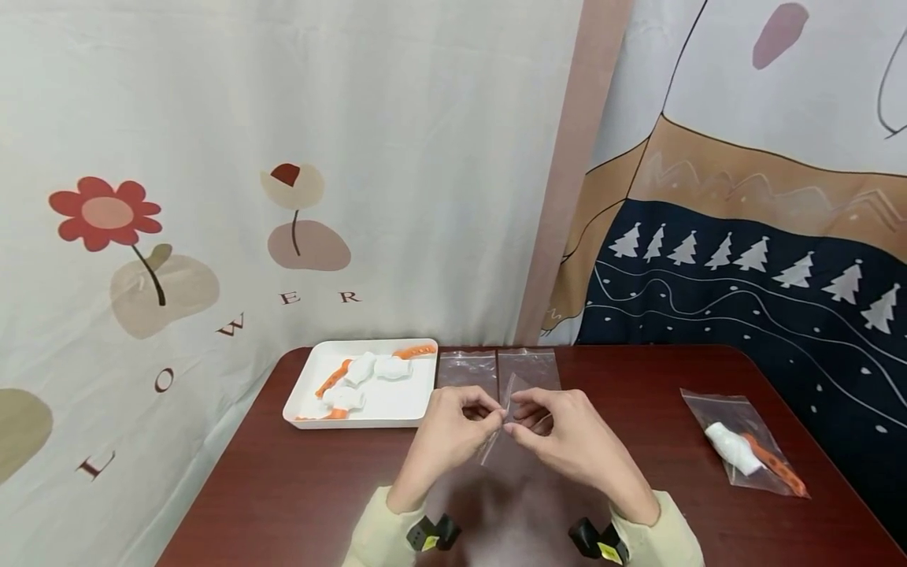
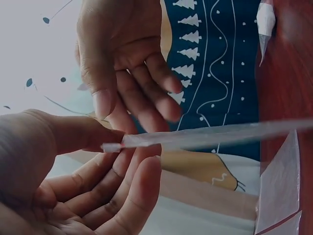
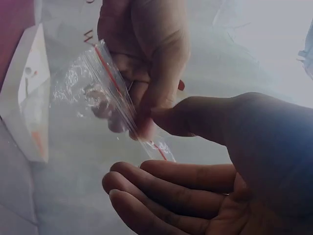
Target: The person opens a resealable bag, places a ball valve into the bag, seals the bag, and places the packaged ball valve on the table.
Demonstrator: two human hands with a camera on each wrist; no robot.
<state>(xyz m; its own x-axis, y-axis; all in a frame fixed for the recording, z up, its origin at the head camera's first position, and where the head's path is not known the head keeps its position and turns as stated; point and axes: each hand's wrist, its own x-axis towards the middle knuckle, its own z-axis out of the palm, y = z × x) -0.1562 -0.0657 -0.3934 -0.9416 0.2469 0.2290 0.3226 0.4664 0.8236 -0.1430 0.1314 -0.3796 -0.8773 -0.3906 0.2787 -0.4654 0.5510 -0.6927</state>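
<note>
My left hand (image 1: 453, 431) pinches a small clear zip bag (image 3: 80, 85) between thumb and forefinger, close to its red-lined seal. In the left wrist view the bag (image 2: 210, 137) appears edge-on as a thin strip. My right hand (image 1: 567, 429) faces it from the other side, its thumb and fingers apart and loosely extended. In the right wrist view the right thumb (image 3: 171, 120) comes up to the left fingertips at the seal, while the other right fingers lie below the bag's edge. Nothing shows inside the bag.
A white tray (image 1: 397, 407) at the back left holds several orange-handled pieces with white wrapped ends. Flat clear bags (image 1: 468, 364) lie beside it on the dark red table (image 1: 283, 496). At the right lies a clear bag (image 1: 716, 405) containing one white-and-orange piece. Printed curtains (image 1: 425, 157) hang behind.
</note>
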